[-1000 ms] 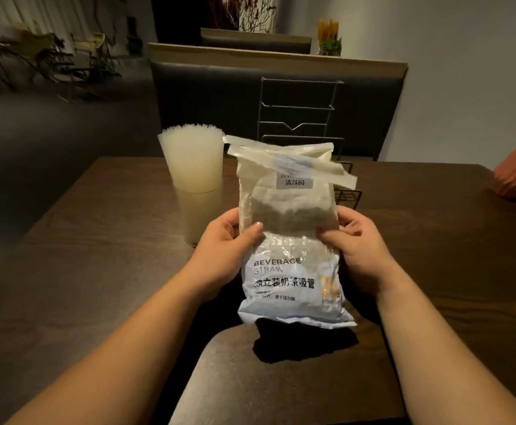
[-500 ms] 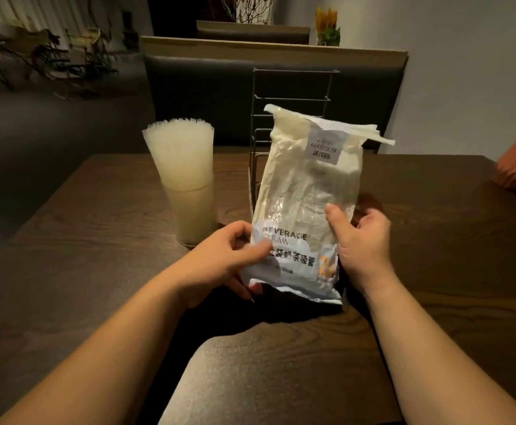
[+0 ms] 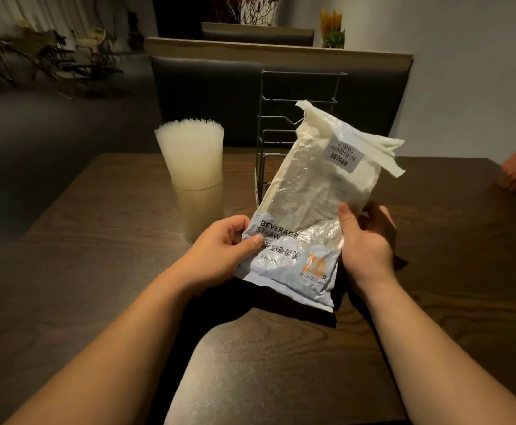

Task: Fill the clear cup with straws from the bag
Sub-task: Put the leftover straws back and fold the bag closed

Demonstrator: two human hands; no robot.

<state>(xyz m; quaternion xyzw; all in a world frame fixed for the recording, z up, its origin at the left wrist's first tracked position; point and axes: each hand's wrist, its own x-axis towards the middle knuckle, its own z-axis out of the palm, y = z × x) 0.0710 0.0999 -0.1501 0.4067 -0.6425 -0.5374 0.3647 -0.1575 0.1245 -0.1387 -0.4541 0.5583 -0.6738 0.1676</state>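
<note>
The translucent white plastic bag point(image 3: 308, 191), printed BEVERAGE STRAW above a pale blue lower band with an orange 20, is held over the desk point(image 3: 97, 240), its crumpled top tilted to the right. The left hand point(image 3: 219, 253) pinches its lower left edge and the right hand point(image 3: 364, 240) grips its right edge. To its left the clear cup point(image 3: 200, 214) stands upright, packed with pale translucent straws point(image 3: 189, 154) that fan out above its rim.

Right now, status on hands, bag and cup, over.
Left hand and right hand both grip the bag, held up, tilted. Cup packed with straws. Wire rack right behind bag.
</note>
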